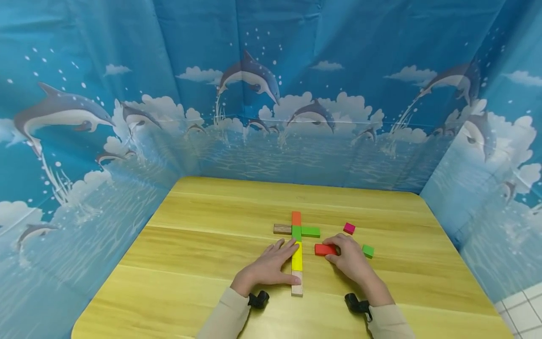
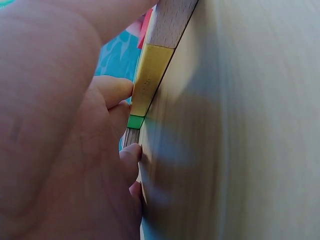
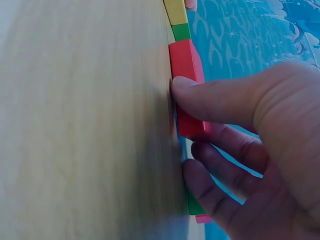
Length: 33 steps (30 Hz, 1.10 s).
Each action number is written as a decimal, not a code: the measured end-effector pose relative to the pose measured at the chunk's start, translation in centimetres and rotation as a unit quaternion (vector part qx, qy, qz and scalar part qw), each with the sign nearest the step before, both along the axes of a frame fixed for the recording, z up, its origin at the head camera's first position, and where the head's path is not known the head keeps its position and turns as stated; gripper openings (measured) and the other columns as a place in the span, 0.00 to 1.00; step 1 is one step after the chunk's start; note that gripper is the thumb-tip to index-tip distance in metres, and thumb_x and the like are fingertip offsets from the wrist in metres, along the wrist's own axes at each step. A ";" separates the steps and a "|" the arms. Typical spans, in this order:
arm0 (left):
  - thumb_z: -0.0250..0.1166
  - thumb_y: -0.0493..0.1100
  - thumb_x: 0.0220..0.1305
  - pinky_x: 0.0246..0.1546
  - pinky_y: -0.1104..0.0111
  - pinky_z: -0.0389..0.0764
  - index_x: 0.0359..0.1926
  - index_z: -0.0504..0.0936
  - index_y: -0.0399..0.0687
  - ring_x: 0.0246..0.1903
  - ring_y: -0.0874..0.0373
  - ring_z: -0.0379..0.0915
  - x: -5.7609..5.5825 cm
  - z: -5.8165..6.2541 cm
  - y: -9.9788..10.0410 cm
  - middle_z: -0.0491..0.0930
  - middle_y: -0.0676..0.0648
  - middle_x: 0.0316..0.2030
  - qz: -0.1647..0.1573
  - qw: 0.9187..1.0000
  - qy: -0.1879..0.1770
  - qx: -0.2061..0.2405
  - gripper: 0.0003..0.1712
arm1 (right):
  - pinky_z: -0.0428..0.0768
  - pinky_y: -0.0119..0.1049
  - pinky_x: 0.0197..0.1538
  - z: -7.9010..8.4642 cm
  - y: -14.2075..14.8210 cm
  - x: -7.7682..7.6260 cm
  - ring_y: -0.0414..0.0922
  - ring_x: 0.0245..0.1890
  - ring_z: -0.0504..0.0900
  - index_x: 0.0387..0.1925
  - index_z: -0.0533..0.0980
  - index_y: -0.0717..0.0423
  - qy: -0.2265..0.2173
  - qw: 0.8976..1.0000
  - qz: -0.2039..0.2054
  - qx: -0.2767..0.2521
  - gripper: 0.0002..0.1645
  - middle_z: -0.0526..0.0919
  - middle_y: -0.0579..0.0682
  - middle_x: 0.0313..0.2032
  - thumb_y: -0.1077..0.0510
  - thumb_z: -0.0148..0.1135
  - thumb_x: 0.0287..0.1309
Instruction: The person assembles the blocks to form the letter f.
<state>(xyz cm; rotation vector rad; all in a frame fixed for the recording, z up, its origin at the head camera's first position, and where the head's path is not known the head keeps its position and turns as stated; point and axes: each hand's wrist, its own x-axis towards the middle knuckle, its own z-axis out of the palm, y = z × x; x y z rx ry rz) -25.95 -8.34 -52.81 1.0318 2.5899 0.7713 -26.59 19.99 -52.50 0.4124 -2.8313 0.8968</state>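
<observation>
Presently, a person's right hand (image 1: 349, 258) is pinching a glossy red rectangular block (image 1: 321, 249) between thumb and fingers, right of centre in the lower half of the head frame; in the right wrist view the thumb is pressing one long side while the lower fingers are curving loosely beside it. The left hand (image 1: 271, 267) is spreading, thumb well apart from its fingers, and resting over a vertical row of blocks without closing round any of them. Its index fingertip is lying at the upper part of a yellow oblong block (image 1: 298, 263), its thumb at a pale wooden block (image 1: 297, 290) at the row's bottom end. Above the yellow one, a small green block (image 1: 296, 232) and an orange block (image 1: 296, 218) are continuing the row upward. A brown wood-grained block (image 1: 282, 229) is extending leftward from the small green block, and a longer green block (image 1: 311, 232) rightward. Near the right hand, a magenta block (image 1: 349, 228) is lying above and a loose green block (image 1: 368, 251) to the right, both on a yellow wood-grained table (image 1: 169, 263). A blue dolphin-printed curtain (image 1: 254, 153) is filling the upper frame.
</observation>
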 end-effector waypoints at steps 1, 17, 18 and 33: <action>0.58 0.73 0.65 0.74 0.46 0.41 0.82 0.46 0.56 0.78 0.45 0.32 0.0 0.0 0.0 0.38 0.53 0.80 0.000 1.000 0.000 0.000 0.55 | 0.77 0.49 0.51 0.0 -0.1 0.0 0.48 0.45 0.77 0.48 0.85 0.52 -0.001 1.000 0.000 -0.002 0.20 0.82 0.46 0.44 0.62 0.78 0.52; 0.60 0.72 0.64 0.75 0.46 0.39 0.81 0.47 0.55 0.78 0.45 0.32 0.0 0.0 0.0 0.38 0.54 0.80 0.006 1.000 -0.007 0.006 0.55 | 0.79 0.40 0.42 0.4 -0.2 0.1 0.47 0.37 0.78 0.46 0.83 0.43 -0.093 0.986 -0.025 -0.133 0.21 0.84 0.46 0.43 0.62 0.78 0.51; 0.60 0.72 0.64 0.74 0.46 0.39 0.81 0.47 0.55 0.78 0.45 0.32 0.0 0.0 0.1 0.38 0.54 0.80 0.006 1.000 -0.007 0.006 0.55 | 0.78 0.40 0.43 0.4 -0.2 0.1 0.47 0.37 0.78 0.46 0.83 0.44 -0.098 0.985 -0.023 -0.141 0.21 0.84 0.46 0.42 0.62 0.78 0.51; 0.60 0.72 0.64 0.74 0.45 0.40 0.81 0.48 0.54 0.78 0.45 0.32 -0.1 0.1 0.0 0.39 0.53 0.80 0.003 1.000 -0.007 0.005 0.56 | 0.82 0.39 0.47 0.4 -0.5 0.0 0.49 0.41 0.83 0.52 0.83 0.46 -0.092 0.973 -0.022 -0.211 0.20 0.82 0.52 0.52 0.66 0.71 0.59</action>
